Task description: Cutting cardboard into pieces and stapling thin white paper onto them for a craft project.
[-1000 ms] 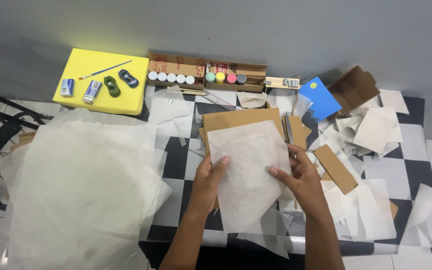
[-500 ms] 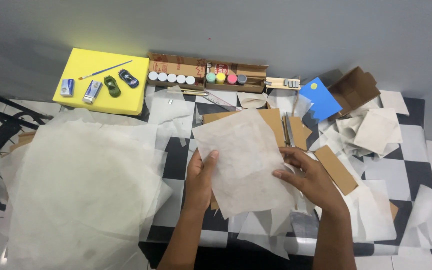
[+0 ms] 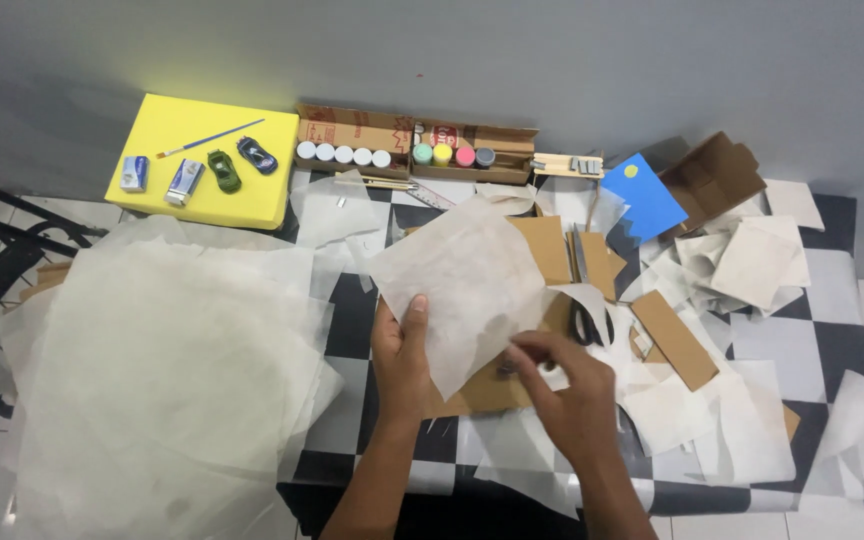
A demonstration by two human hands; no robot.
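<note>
My left hand (image 3: 402, 355) grips the lower left edge of a translucent white paper sheet (image 3: 462, 280), thumb on top, and holds it tilted above the table. My right hand (image 3: 567, 385) pinches the sheet's lower right corner from below, fingers bent together. Under the sheet lies a brown cardboard piece (image 3: 497, 385) on the black-and-white checkered table (image 3: 352, 310). More of that cardboard (image 3: 544, 248) shows past the sheet's far edge.
A big heap of translucent paper (image 3: 152, 380) covers the left. At the back are a yellow box (image 3: 197, 160) with toy cars and a brush, a cardboard tray of paint pots (image 3: 417, 150), a blue card (image 3: 642, 195). Cardboard strips (image 3: 674, 340) and paper scraps lie right.
The sheet lay flat on the cardboard under both hands; it has been lifted, turned and shifted left. My right hand has moved from its right edge to its lower corner.
</note>
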